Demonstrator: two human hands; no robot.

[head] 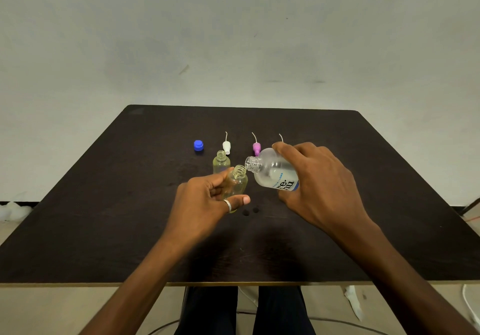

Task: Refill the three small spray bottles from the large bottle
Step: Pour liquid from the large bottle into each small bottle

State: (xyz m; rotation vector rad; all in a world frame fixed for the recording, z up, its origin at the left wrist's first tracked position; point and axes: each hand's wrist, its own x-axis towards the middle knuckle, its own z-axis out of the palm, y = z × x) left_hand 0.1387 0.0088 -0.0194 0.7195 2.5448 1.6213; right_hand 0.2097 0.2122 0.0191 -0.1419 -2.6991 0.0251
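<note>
My right hand (319, 186) grips the large clear bottle (272, 172), tilted with its open neck pointing left. My left hand (205, 204) holds a small yellowish spray bottle (237, 182), uncapped and leaning right, its mouth just under the large bottle's neck. A second small yellowish bottle (221, 162) stands open behind it. I cannot see a third small bottle; my right hand may hide it. A white spray head (226, 146) and a pink spray head (256, 147) stand upturned behind the bottles. The tube of a third head (281, 137) pokes out above my right hand.
A blue cap (198, 145) sits on the dark table (104, 204) to the left of the spray heads. Two dark wet spots (250, 211) mark the table near my left thumb. A pale wall rises behind the table's far edge.
</note>
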